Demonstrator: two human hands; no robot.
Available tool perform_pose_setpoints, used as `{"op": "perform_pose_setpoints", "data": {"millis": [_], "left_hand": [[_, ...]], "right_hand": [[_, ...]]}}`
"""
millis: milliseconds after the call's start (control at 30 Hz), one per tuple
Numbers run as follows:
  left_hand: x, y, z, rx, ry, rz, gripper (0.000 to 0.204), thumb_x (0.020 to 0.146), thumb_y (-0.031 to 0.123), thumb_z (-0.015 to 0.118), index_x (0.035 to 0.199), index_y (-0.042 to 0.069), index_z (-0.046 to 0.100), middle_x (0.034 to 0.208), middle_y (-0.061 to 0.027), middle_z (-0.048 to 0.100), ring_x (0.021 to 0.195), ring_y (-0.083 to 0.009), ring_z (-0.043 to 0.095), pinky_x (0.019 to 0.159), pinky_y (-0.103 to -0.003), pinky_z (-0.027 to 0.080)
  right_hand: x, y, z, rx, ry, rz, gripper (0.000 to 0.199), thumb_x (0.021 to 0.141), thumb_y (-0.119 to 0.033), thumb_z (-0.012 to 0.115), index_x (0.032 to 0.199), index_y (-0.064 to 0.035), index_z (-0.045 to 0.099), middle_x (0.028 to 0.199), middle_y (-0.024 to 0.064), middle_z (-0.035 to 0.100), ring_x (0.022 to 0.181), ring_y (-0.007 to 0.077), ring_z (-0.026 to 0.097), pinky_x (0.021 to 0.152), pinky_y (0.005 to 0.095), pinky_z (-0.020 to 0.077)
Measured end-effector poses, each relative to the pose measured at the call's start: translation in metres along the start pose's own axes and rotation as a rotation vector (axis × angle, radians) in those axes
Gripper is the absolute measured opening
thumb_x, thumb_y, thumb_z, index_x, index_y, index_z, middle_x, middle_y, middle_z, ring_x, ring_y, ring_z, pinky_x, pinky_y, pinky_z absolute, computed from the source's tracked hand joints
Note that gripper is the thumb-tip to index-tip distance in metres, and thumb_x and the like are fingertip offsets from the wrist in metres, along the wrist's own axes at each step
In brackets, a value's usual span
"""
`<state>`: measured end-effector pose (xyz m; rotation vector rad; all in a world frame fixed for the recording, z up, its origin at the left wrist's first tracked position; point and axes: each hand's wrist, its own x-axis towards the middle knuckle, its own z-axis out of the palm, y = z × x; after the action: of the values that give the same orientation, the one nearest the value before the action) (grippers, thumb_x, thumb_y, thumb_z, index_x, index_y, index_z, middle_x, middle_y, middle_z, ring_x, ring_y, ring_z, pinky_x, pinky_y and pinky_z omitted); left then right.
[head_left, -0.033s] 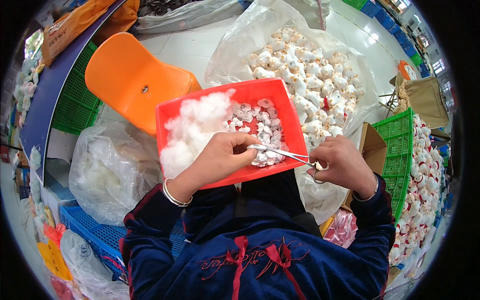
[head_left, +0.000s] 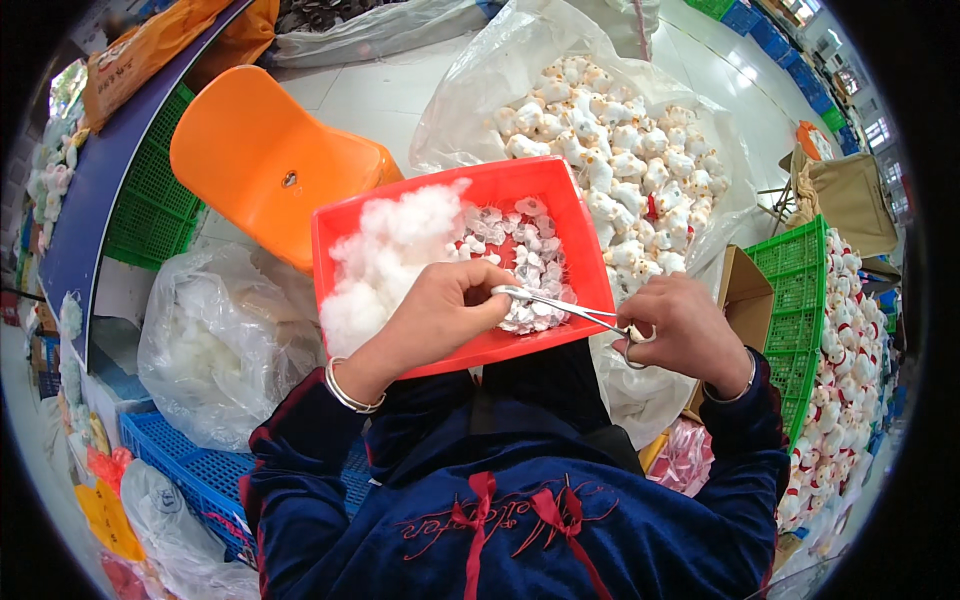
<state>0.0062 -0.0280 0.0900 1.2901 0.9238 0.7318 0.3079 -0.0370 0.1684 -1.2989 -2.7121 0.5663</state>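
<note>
Over the near right part of a rectangular red plastic tray (head_left: 470,351), a small, rounded, whitish piece (head_left: 511,291) sits at the tips of slender silver metal scissor-handled forceps (head_left: 573,306). The piece looks smooth and pale, and its left end is hidden by fingers; whether the tips grip it or reach inside it, I cannot tell. The left hand (head_left: 452,308) pinches it between thumb and fingertips. The right hand (head_left: 686,326) is curled around the forceps' ring handles, which stand slightly apart, the shafts running from there leftward to the piece. Below, the tray carries a heap of fluffy white stuffing (head_left: 385,245) on its left and many small whitish-grey pieces (head_left: 540,255) on its right, fairly flat and crumpled.
</note>
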Motion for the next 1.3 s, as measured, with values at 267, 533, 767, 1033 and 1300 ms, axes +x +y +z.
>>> {"op": "perform_pose_setpoints", "data": {"millis": [267, 533, 767, 1033, 1300], "left_hand": [[-0.001, -0.021, 0.011, -0.310, 0.197, 0.034, 0.010, 0.098, 0.005, 0.068, 0.105, -0.001, 0.071, 0.086, -0.0020, 0.069, 0.072, -0.0068, 0.060, 0.068, -0.022, 0.050], [-0.006, -0.028, 0.010, -0.334, 0.323, 0.086, 0.009, 0.098, 0.006, 0.069, 0.103, -0.001, 0.072, 0.091, -0.0002, 0.070, 0.080, -0.0039, 0.061, 0.073, -0.021, 0.051], [-0.013, -0.021, 0.018, -0.319, 0.380, 0.058, 0.011, 0.098, 0.004, 0.068, 0.106, -0.002, 0.070, 0.091, -0.0004, 0.070, 0.078, -0.0036, 0.061, 0.070, -0.020, 0.051], [-0.013, -0.021, 0.024, -0.327, 0.447, 0.113, 0.013, 0.098, 0.002, 0.065, 0.110, -0.003, 0.068, 0.087, -0.0049, 0.069, 0.070, -0.0060, 0.061, 0.059, -0.019, 0.046], [-0.017, -0.022, 0.018, -0.367, 0.420, 0.093, 0.012, 0.098, 0.002, 0.064, 0.109, -0.003, 0.067, 0.087, -0.0069, 0.069, 0.071, -0.0091, 0.062, 0.060, -0.021, 0.047]], "right_hand": [[0.003, -0.005, 0.025, 0.320, -0.104, 0.151, 0.026, 0.076, -0.024, 0.084, 0.083, -0.0037, 0.070, 0.063, 0.0091, 0.059, 0.061, 0.0285, 0.062, 0.059, 0.0383, 0.0486], [0.009, -0.011, 0.045, 0.251, 0.217, -0.047, 0.044, 0.075, -0.028, 0.087, 0.106, -0.0002, 0.070, 0.090, 0.0127, 0.069, 0.077, 0.0321, 0.066, 0.070, 0.0415, 0.0517], [0.016, -0.024, 0.053, 0.419, 0.002, 0.123, 0.033, 0.079, -0.028, 0.086, 0.092, -0.0012, 0.070, 0.071, 0.0131, 0.063, 0.066, 0.0300, 0.064, 0.061, 0.0406, 0.0492], [0.016, -0.037, 0.053, 0.523, -0.085, 0.196, 0.036, 0.082, -0.031, 0.086, 0.084, -0.0007, 0.067, 0.065, 0.0127, 0.060, 0.057, 0.0242, 0.057, 0.056, 0.0372, 0.0453], [0.018, -0.036, 0.063, 0.573, -0.063, 0.172, 0.038, 0.082, -0.033, 0.086, 0.081, -0.0008, 0.065, 0.063, 0.0131, 0.057, 0.055, 0.0253, 0.055, 0.055, 0.0374, 0.0449]]}}
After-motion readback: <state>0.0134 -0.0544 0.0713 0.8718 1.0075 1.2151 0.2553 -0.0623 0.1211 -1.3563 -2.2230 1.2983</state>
